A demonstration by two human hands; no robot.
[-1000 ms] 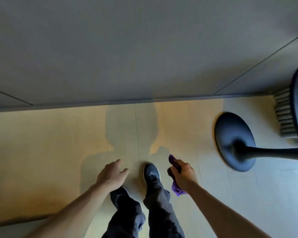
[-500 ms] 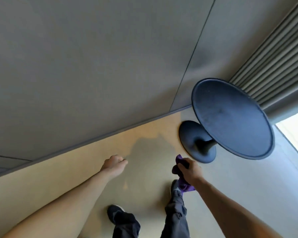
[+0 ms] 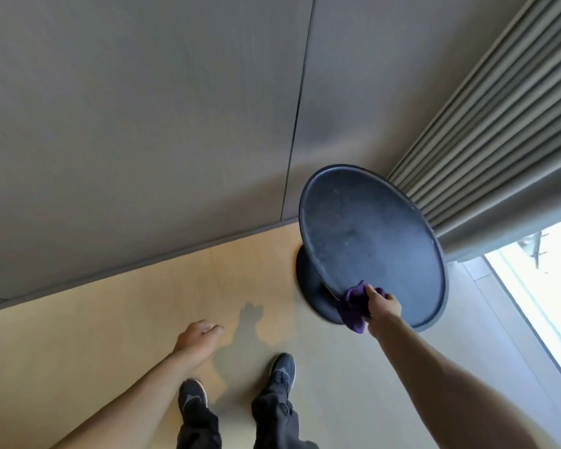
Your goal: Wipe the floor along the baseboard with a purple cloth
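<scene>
My right hand (image 3: 382,303) grips a bunched purple cloth (image 3: 353,304), stretched forward at the near rim of a round dark side table (image 3: 373,241). The cloth hangs partly below my fist, over the table's edge and base. My left hand (image 3: 198,333) hangs loose above the floor with its fingers slightly curled and nothing in it. The grey baseboard (image 3: 136,265) runs diagonally along the foot of the grey wall, where it meets the light wooden floor (image 3: 94,335).
The table's round base (image 3: 314,296) stands on the floor close to the baseboard. Pleated grey curtains (image 3: 486,157) hang at the right, beside a bright window strip (image 3: 544,293). My two dark shoes (image 3: 282,372) stand on the floor below the hands.
The view swung right and the table came nearer. My right hand with the cloth rose and reached forward to the table's rim. My left hand dropped lower and loosened.
</scene>
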